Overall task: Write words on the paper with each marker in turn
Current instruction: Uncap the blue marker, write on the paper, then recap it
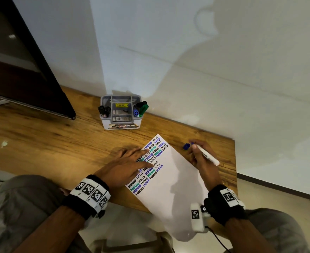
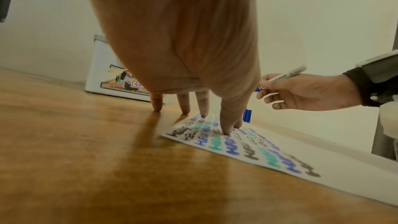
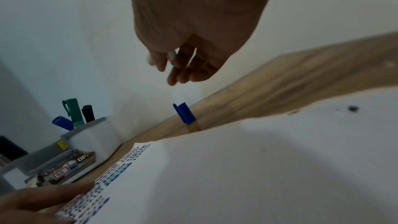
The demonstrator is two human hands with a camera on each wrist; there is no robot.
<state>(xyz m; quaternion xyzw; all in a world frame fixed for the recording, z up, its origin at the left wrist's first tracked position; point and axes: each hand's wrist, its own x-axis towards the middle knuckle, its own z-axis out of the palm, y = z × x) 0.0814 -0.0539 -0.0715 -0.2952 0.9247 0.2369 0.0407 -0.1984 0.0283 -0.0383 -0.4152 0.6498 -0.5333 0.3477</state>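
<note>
A white paper (image 1: 178, 181) lies slanted on the wooden desk (image 1: 59, 143), its left part filled with rows of "HELLO" in black, blue and green. My left hand (image 1: 130, 163) lies flat, fingertips (image 2: 226, 130) pressing the paper's written corner (image 2: 237, 146). My right hand (image 1: 199, 154) holds a white-barrelled blue marker (image 1: 208, 156) uncapped, raised just right of the paper's top edge. The marker (image 2: 286, 74) shows in the left wrist view too. Its blue cap (image 1: 186, 146) stands on the desk by the hand, also seen as the cap (image 3: 185, 113) in the right wrist view.
A grey-and-white organiser box (image 1: 120, 112) stands at the back by the wall, holding black markers (image 1: 104, 110) on its left and black, green and blue markers (image 1: 141, 108) on its right. A dark panel (image 1: 28, 66) leans at the far left. The desk's right edge (image 1: 235, 161) is close.
</note>
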